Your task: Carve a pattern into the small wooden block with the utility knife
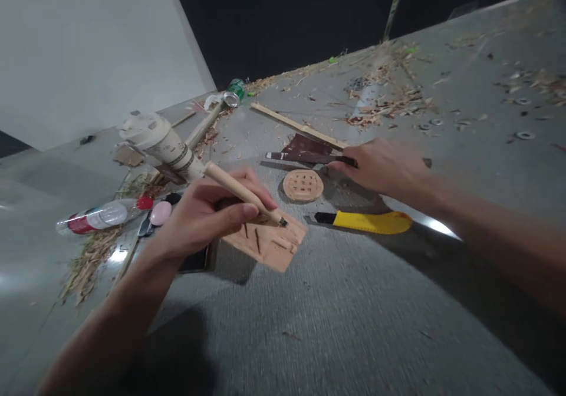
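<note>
My left hand (216, 213) is closed around a wooden-handled carving tool (241, 191), whose short dark tip points down to the right. Under the same hand is a flat wooden block (278, 248) with several narrow slots cut in it; whether the fingers also grip it is hidden. My right hand (380, 163), slightly blurred, pinches the right end of a slim dark strip-like tool (305, 158) with a pale left end. Behind this strip lies a dark red sheet, perhaps sandpaper (305, 144). Between the hands sits a round wooden piece (303, 185) with square holes.
A yellow utility knife (371, 222) lies below my right hand. At left are a paper cup (154, 139), a plastic bottle (97, 216) with a red cap, and a dark phone-like object (194, 261). A green can (234, 92), wooden stick (296, 126) and wood shavings (389, 104) are farther back.
</note>
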The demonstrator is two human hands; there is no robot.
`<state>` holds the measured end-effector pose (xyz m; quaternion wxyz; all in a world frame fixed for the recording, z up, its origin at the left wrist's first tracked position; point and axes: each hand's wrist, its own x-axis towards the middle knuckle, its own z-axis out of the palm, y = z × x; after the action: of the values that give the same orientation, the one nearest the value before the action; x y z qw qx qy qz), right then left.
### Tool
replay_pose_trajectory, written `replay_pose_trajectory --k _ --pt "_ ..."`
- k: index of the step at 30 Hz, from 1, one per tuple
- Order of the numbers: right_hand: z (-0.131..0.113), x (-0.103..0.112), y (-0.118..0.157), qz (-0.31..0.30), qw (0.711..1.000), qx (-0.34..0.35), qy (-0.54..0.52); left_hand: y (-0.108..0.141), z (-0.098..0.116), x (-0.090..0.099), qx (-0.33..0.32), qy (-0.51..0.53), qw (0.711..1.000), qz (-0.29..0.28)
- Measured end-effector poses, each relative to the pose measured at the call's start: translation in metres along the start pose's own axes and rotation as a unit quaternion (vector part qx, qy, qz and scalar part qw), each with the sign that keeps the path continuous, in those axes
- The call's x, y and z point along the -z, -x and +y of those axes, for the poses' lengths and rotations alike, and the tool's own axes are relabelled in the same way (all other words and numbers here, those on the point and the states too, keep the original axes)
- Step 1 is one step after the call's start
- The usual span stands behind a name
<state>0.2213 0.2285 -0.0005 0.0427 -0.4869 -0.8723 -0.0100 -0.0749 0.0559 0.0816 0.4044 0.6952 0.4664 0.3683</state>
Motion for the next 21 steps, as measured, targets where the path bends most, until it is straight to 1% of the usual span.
replay_pose_trajectory --k 2,5,7,10,15,19,21 --pt "0.0 -0.004 -0.001 -0.02 1.0 -0.002 0.0 0.003 0.002 0.0 0.006 -0.001 1.0 0.018" --pt "0.0 -0.006 -0.003 -0.051 0.999 -0.003 0.005 0.005 0.005 0.0 0.015 -0.003 1.0 0.022" --pt "-0.001 -0.006 -0.003 -0.054 0.999 0.001 0.008 0.005 0.006 0.0 0.01 -0.002 1.0 0.018" --pt "-0.002 -0.005 -0.003 -0.041 0.999 0.013 0.013 0.005 0.006 0.0 -0.003 -0.015 1.0 0.007" --pt "-0.004 -0.002 -0.001 -0.049 0.999 0.006 -0.005 0.0 0.005 0.0 -0.024 -0.064 0.997 -0.025" --pt "-0.005 0.001 0.002 -0.057 0.998 0.012 0.019 -0.002 0.003 0.0 0.009 -0.072 0.995 -0.068" --pt "-0.008 0.007 0.004 -0.029 0.999 0.012 0.025 -0.004 0.002 -0.001 0.027 -0.061 0.993 -0.1"
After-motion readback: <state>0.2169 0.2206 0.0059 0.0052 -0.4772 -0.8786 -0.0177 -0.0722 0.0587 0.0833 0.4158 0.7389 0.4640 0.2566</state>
